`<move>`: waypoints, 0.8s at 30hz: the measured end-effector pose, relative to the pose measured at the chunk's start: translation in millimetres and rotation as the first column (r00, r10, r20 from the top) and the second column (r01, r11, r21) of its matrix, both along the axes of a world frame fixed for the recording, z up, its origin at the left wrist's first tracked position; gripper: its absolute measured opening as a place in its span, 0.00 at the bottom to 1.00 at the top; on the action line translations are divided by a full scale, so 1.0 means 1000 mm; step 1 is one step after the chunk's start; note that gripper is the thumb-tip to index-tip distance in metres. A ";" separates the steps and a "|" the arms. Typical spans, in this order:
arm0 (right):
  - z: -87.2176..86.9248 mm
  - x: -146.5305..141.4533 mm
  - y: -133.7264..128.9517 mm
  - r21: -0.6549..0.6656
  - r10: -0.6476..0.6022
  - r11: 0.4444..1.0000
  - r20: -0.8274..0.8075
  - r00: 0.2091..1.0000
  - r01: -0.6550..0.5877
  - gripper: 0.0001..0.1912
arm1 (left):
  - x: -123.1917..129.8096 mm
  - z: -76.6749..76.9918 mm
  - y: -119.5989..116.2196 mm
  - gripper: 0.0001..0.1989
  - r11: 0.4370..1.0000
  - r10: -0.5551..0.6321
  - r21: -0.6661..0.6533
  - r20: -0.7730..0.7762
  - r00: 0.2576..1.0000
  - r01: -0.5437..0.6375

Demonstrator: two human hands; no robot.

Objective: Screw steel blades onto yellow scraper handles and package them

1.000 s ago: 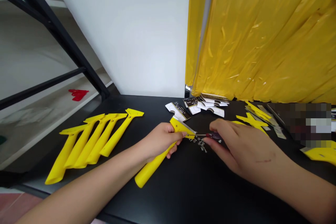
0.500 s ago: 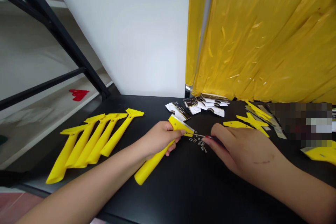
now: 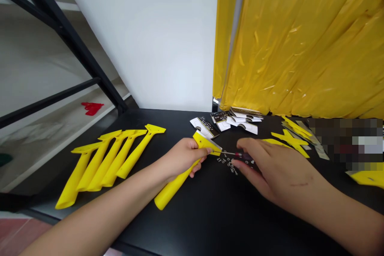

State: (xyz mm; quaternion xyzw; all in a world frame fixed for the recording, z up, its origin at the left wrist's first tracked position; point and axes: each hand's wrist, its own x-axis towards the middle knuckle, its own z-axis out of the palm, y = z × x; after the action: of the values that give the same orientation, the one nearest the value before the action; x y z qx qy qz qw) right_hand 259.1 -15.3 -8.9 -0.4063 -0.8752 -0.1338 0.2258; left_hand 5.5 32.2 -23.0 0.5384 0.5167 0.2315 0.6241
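Note:
My left hand (image 3: pixel 187 156) is wrapped round a yellow scraper (image 3: pixel 172 190) near its head, where a metal blade edge shows. At the right end of that head is the tip of a screwdriver (image 3: pixel 240 155) with a thin shaft and a dark red handle. Around its handle, the thumb and forefinger of my right hand (image 3: pixel 264 166) are parted; how far the other fingers hold it is hidden. Small screws and nuts (image 3: pixel 232 167) lie on the black table (image 3: pixel 192 224) beneath the screwdriver. To the left, several yellow scrapers (image 3: pixel 112 158) lie in a row.
Printed cards (image 3: pixel 205 127) lie towards the back. Flat yellow pieces (image 3: pixel 289 138) and metal strips (image 3: pixel 319 148) are at the right, with another yellow piece (image 3: pixel 367 178) at the edge. Yellow plastic sheeting (image 3: pixel 300 40) hangs behind; a black frame (image 3: pixel 75 56) stands left.
My right thumb and forefinger have opened away from the screwdriver handle, showing more of it and more small parts. The scraper in my left hand is nearly unmoved. The view has shifted slightly.

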 end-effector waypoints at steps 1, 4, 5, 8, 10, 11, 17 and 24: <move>0.000 0.000 0.000 -0.009 0.004 1.000 -0.002 1.000 -0.004 0.14 | 0.000 0.000 0.000 0.19 1.000 0.000 0.000 -0.003 1.000 0.000; -0.001 0.000 0.000 -0.002 -0.003 1.000 0.005 1.000 0.003 0.17 | 0.000 0.000 0.000 0.18 1.000 0.006 -0.007 -0.005 1.000 -0.006; -0.001 -0.001 0.000 -0.003 -0.004 1.000 -0.001 1.000 0.004 0.16 | 0.000 0.000 0.000 0.18 1.000 0.010 -0.008 -0.003 1.000 -0.010; -0.002 -0.001 -0.001 -0.008 0.004 1.000 -0.003 1.000 -0.004 0.15 | -0.001 -0.001 -0.001 0.18 1.000 0.010 -0.006 0.003 1.000 -0.010; -0.003 -0.001 -0.001 0.001 -0.007 1.000 0.004 1.000 0.007 0.16 | -0.001 -0.001 -0.001 0.18 1.000 0.012 -0.008 -0.001 1.000 -0.012; -0.003 -0.001 0.000 -0.001 -0.012 1.000 -0.002 1.000 0.012 0.15 | -0.001 -0.001 -0.001 0.18 1.000 0.015 -0.009 -0.002 1.000 -0.015; -0.004 -0.001 0.000 -0.010 -0.021 1.000 0.011 1.000 0.021 0.15 | 0.000 0.000 -0.002 0.18 1.000 0.014 -0.011 -0.008 1.000 -0.015; -0.005 0.000 0.000 -0.022 -0.010 1.000 0.001 1.000 0.010 0.14 | 0.001 0.000 -0.001 0.19 1.000 0.023 -0.006 -0.013 1.000 -0.023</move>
State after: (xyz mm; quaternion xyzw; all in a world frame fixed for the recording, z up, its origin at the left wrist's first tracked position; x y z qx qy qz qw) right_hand 258.6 -15.6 -14.0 -0.4129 -0.8747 -0.1256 0.2204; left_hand 6.1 30.8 -23.2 0.5319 0.5275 0.2335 0.6199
